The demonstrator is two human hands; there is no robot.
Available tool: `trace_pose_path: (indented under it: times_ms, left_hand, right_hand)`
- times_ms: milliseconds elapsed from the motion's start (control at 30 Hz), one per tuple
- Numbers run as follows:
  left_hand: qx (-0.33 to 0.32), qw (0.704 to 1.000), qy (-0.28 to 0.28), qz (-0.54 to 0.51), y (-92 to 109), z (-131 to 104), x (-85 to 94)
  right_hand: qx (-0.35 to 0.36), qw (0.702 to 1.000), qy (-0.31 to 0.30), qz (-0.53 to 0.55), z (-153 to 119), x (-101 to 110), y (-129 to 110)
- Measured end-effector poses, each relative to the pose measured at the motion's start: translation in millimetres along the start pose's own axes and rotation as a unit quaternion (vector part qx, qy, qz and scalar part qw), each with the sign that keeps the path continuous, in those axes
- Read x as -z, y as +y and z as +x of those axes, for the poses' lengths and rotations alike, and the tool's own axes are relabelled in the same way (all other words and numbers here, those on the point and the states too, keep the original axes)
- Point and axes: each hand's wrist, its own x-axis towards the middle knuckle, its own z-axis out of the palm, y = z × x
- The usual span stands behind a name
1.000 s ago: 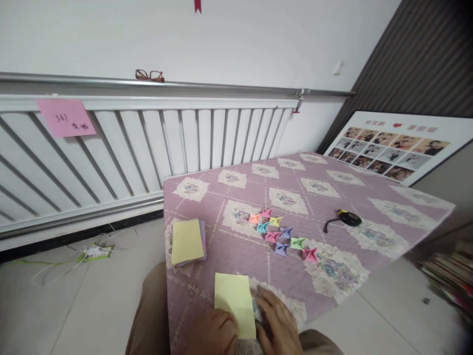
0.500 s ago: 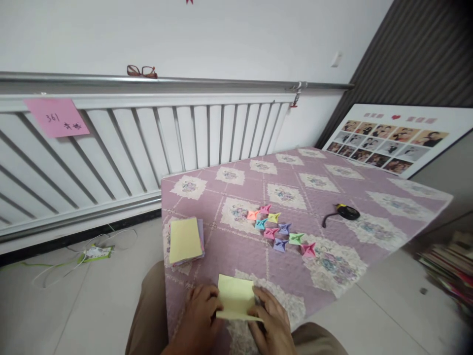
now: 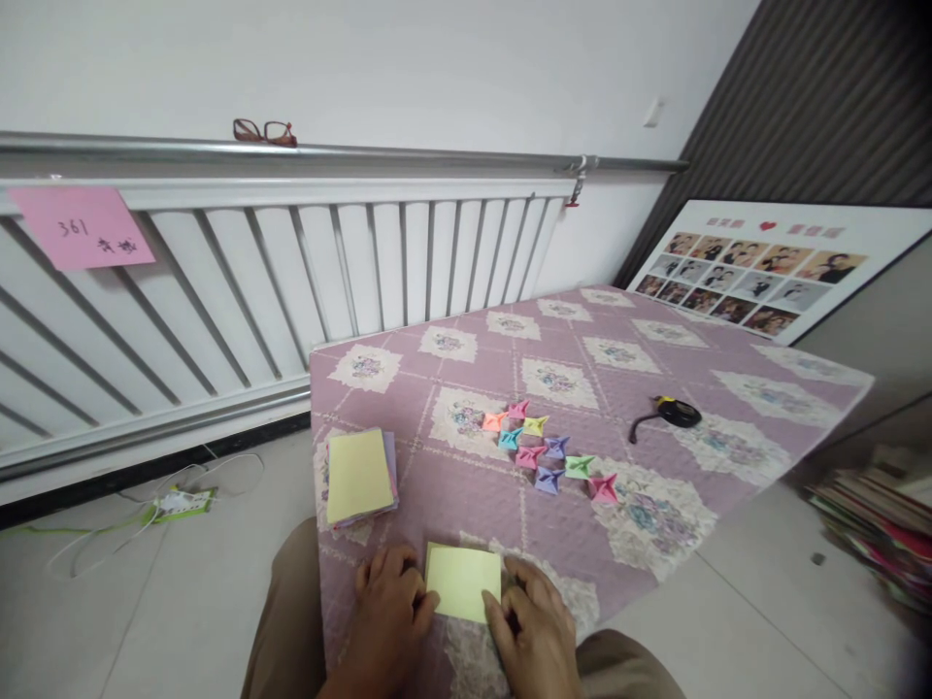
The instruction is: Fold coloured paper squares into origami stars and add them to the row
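A small sheet of pale yellow paper (image 3: 463, 582) lies on the cloth near the table's front edge, its two layers folded together and slightly offset at the top left. My left hand (image 3: 389, 612) is at its left edge, fingers curled, with the thumb against the lower left corner. On the other side my right hand (image 3: 535, 621) grips the right edge, thumb on the lower right corner. Left of my hands sits a stack of coloured paper (image 3: 358, 476), yellow on top. Several small folded paper shapes (image 3: 549, 449) in pink, orange, blue, yellow, green and purple stand in rows beyond.
A purple floral cloth (image 3: 429, 466) covers the table. A black and yellow object with a strap (image 3: 677, 413) lies at the right. Behind are a white radiator (image 3: 393, 262) and a photo board (image 3: 749, 267). A power strip (image 3: 182, 503) rests on the floor at left.
The lower edge of the yellow paper, raised before, now lies flatter against the sheet. My right thumb has come down onto its lower right corner. The view has shifted slightly.
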Motion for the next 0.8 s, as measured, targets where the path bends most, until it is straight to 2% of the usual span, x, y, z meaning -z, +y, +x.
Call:
trace_pose_path:
  times_ms: [233,367,400,467,533,600,700,767,800]
  left_hand:
    - [0.000,1.000,0.010,0.006,0.1,1.8,-0.4]
    - [-0.008,0.998,0.056,0.025,-4.9,-0.7,-9.3]
    - [-0.023,0.997,0.073,0.033,-6.8,-1.4,-11.8]
    - [-0.093,0.990,0.095,0.053,-9.9,-2.2,-15.1]
    - [-0.185,0.978,0.070,0.072,-10.9,-1.9,-14.6]
    - [-0.243,0.966,0.016,0.082,-9.3,-0.7,-10.8]
    - [-0.249,0.964,-0.036,0.086,-5.3,1.2,-5.4]
    - [-0.248,0.964,-0.042,0.088,-4.2,2.1,-4.6]
    - [-0.253,0.962,-0.041,0.090,-4.6,2.4,-5.0]
  right_hand:
    - [-0.011,1.000,0.001,-0.021,0.3,-0.9,-1.3]
    - [-0.021,0.999,0.002,-0.025,-0.3,-3.9,-2.0]
    - [-0.023,0.999,0.004,-0.024,-0.3,-4.8,-2.3]
    - [-0.029,0.999,0.016,-0.020,0.2,-6.4,-2.6]
    - [-0.034,0.999,0.039,-0.012,1.4,-7.3,-2.2]
    - [-0.033,0.997,0.064,-0.003,2.4,-6.9,-1.6]
    - [-0.004,0.997,0.072,-0.017,-0.5,-6.4,-4.3]
    - [0.043,0.997,0.043,-0.039,-7.7,-9.1,-11.3]
    - [0.066,0.997,0.008,-0.046,-12.7,-11.8,-16.4]
